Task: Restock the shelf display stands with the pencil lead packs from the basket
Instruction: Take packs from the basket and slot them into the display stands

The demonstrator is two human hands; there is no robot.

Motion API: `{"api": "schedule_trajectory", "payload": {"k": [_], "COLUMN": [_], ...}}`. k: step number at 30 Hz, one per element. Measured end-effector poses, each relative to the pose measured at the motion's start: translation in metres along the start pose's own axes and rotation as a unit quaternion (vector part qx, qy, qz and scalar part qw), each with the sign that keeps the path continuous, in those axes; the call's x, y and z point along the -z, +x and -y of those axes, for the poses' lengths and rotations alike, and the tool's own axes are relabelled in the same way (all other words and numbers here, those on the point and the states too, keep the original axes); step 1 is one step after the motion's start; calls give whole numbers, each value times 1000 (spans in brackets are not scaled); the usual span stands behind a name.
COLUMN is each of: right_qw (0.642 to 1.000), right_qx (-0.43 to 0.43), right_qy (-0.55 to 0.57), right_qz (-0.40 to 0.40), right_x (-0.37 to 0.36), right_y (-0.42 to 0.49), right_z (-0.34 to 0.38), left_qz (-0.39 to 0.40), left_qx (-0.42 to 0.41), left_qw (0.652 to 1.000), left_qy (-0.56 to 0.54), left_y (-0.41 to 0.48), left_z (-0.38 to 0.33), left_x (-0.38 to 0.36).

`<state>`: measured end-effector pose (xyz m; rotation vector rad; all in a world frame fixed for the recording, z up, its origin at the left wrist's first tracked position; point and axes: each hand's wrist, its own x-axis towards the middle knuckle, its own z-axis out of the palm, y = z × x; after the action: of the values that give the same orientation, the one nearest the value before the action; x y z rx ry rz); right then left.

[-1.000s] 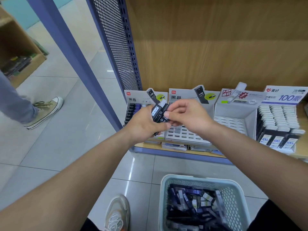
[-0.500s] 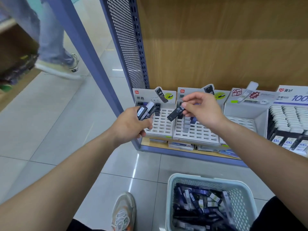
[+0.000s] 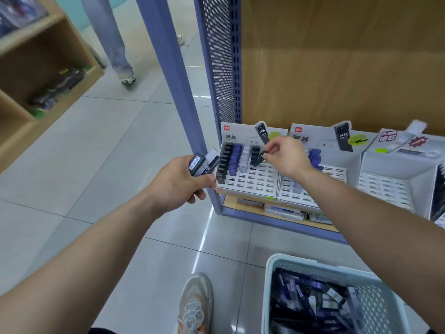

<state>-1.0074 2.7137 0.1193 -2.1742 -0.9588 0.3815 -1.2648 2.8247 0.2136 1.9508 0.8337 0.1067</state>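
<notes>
We see one black pencil lead pack (image 3: pixel 256 160) pinched between the thumb and fingertips of the right hand (image 3: pixel 286 156). It is tilted, with its lower end over the slotted tray of the leftmost display stand (image 3: pixel 252 183). We cannot tell whether the pack touches a slot.

That white stand sits at the left end of a low shelf (image 3: pixel 277 222). Columns of black, blue and white packs stand in its far left slots.

The left hand (image 3: pixel 178 184) is well apart from the right, just left of the stand. Its fingers are curled round a small bundle of packs (image 3: pixel 203 162) that fans out above the thumb.

To the right of the first stand is a second stand (image 3: pixel 313 189) holding a few blue packs, partly hidden by the right wrist. Beyond it is a third stand (image 3: pixel 395 182).

Near us on the right, a pale green basket (image 3: pixel 266 297) stands on the tiled floor (image 3: pixel 96 141), holding a loose heap of packs (image 3: pixel 310 297). A pale trainer (image 3: pixel 196 304) is just left of the basket.

A blue post (image 3: pixel 168 68) and a perforated panel (image 3: pixel 218 56) rise at the shelf's left end. Far left we see another person's legs (image 3: pixel 110 37) and a wooden shelving unit (image 3: pixel 48 56), both blurred.
</notes>
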Motion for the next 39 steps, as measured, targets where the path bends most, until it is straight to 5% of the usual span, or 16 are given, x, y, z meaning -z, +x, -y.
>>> {"api": "schedule_trajectory", "payload": {"k": [33, 39], "right_qw": [985, 978], "right_qx": [65, 59], "right_qy": [-142, 171], "right_qz": [76, 102], "right_x": [-23, 39], "right_y": [-7, -57], "right_z": [21, 68], "left_qz": [9, 38], "left_qx": [5, -5], "left_qw": [1000, 999], "left_qy": [-1, 1], "left_y": [9, 10], "left_z": [-6, -19], "left_x": [-9, -21]}}
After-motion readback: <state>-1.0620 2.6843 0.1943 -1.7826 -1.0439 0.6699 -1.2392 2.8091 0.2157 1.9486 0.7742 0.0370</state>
